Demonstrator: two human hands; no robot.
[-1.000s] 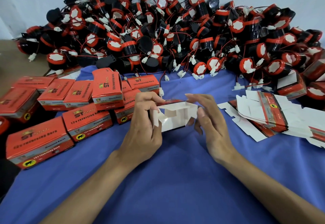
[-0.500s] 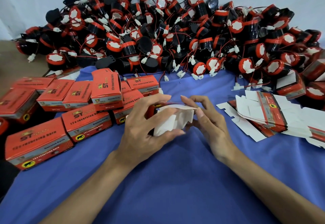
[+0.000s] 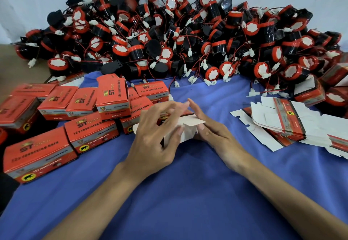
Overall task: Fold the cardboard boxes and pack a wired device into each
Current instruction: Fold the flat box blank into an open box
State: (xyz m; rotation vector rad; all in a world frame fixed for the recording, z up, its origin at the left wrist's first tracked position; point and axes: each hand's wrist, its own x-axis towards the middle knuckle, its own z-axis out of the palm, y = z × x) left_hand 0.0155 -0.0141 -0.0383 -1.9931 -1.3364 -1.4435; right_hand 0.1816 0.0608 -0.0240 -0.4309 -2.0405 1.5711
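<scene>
A small cardboard box (image 3: 185, 133), white inside and red outside, sits between my hands at the middle of the blue cloth. My left hand (image 3: 156, 136) wraps over its left side with thumb and fingers on the white flaps. My right hand (image 3: 211, 128) holds its right side, fingers pressing a white flap (image 3: 194, 120) down over the top. A big heap of black-and-red wired devices (image 3: 169, 38) with white plugs lies behind. A stack of flat unfolded boxes (image 3: 278, 125) lies to the right.
Several closed red boxes (image 3: 90, 132) stand on the left of the blue cloth (image 3: 188, 192). One folded box (image 3: 308, 91) stands at the right edge of the heap. Loose white plugs (image 3: 209, 82) trail onto the cloth in front of the pile.
The box's white flaps have been turned inward. My left hand slid over the box, and my right hand pushed the top flap flat.
</scene>
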